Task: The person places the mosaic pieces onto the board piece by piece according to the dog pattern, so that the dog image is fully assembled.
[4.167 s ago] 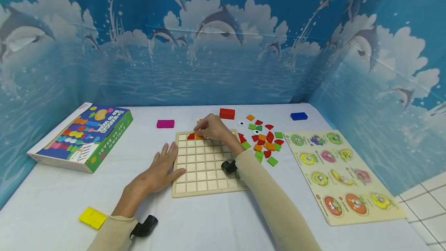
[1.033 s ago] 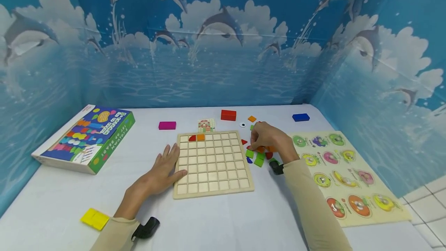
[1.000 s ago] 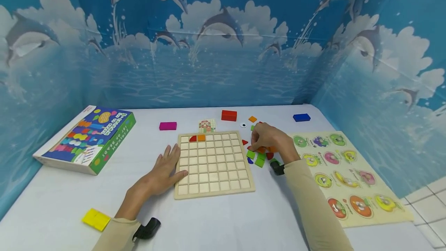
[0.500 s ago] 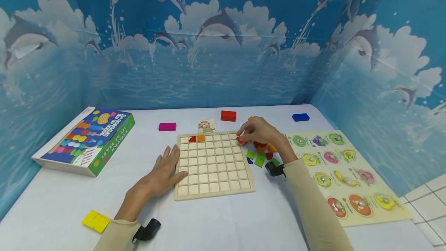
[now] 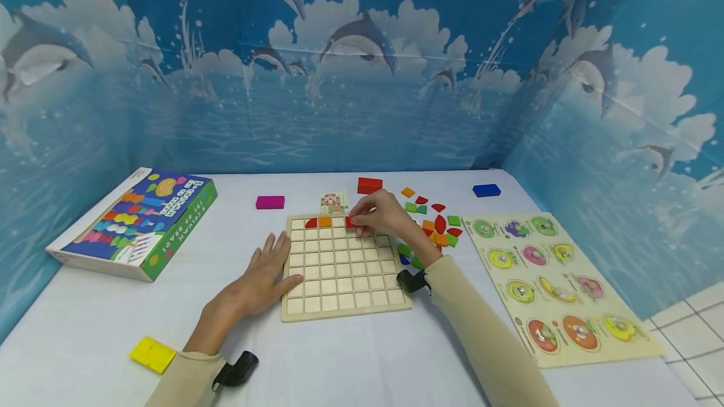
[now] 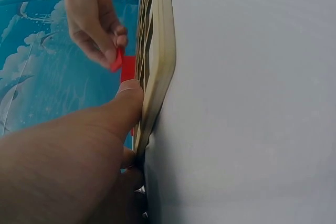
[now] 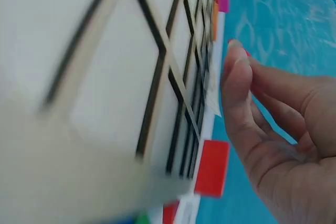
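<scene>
A wooden grid board (image 5: 345,314) lies in the middle of the table. In its top row sit a red rounded tile (image 5: 311,223) and an orange square tile (image 5: 325,222). My left hand (image 5: 257,278) rests flat at the board's left side, its thumb on the rim. Over the top row, my right hand (image 5: 381,213) pinches a red tile (image 5: 349,222) between thumb and fingertips. The left wrist view shows this red tile (image 6: 116,60) held above the board; fingers partly hide its shape. Just behind the board lies a small pattern card (image 5: 334,202).
Loose tiles (image 5: 439,224) are scattered right of the board, beside a fruit puzzle board (image 5: 557,281). Behind stand magenta (image 5: 270,202), red (image 5: 370,185) and blue blocks (image 5: 486,190). A toy box (image 5: 136,218) and yellow block (image 5: 153,354) lie left.
My right hand has left the loose tiles with a red tile and travelled left over the board's top row. Earlier it was at the orange tile. The left hand stays put.
</scene>
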Demonstrator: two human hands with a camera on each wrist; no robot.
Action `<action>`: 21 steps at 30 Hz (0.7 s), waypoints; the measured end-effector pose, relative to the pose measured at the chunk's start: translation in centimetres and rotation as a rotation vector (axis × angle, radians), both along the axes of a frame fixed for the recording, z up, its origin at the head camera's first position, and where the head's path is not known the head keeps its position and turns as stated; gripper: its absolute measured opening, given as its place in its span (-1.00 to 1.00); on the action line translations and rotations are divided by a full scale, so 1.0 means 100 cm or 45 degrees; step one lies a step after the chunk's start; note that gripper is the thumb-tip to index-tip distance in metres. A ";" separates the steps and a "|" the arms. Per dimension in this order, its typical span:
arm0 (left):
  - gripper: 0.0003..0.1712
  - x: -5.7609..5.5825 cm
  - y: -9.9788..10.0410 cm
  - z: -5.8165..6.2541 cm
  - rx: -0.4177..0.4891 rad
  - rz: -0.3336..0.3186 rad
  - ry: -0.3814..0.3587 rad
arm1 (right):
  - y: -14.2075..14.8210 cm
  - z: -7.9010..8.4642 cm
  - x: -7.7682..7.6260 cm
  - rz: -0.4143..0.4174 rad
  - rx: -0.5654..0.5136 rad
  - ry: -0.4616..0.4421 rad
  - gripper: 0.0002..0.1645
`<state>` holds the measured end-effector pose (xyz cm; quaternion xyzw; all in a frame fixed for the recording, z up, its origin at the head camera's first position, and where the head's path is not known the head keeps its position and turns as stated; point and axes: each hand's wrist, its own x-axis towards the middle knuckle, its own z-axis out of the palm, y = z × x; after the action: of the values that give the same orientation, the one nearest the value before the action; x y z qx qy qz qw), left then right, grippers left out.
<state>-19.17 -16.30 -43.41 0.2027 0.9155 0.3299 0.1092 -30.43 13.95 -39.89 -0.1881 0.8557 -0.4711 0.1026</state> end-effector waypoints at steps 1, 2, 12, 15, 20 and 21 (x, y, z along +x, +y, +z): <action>0.10 0.000 -0.001 -0.001 0.004 -0.002 0.005 | -0.005 -0.002 -0.002 -0.007 -0.011 0.003 -0.89; 0.11 -0.001 -0.002 -0.002 0.008 -0.006 0.007 | -0.009 -0.003 -0.004 -0.011 -0.022 0.005 -0.89; 0.03 0.000 0.001 0.005 -0.070 0.015 -0.031 | -0.039 -0.002 -0.013 -0.093 0.126 0.023 -0.89; 0.01 0.000 0.002 0.007 -0.086 0.018 -0.035 | -0.041 0.002 -0.013 -0.093 0.168 0.015 -0.89; 0.01 -0.001 0.000 0.003 -0.066 0.013 -0.017 | -0.040 0.005 -0.013 -0.043 0.209 -0.009 -0.87; 0.02 -0.002 -0.001 0.002 -0.058 0.013 -0.013 | -0.039 0.006 -0.013 -0.029 0.213 -0.009 -0.86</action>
<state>-19.32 -16.36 -43.18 0.1938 0.9233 0.3104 0.1166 -31.70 10.03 -39.34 -0.1673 0.8938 -0.3997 0.1157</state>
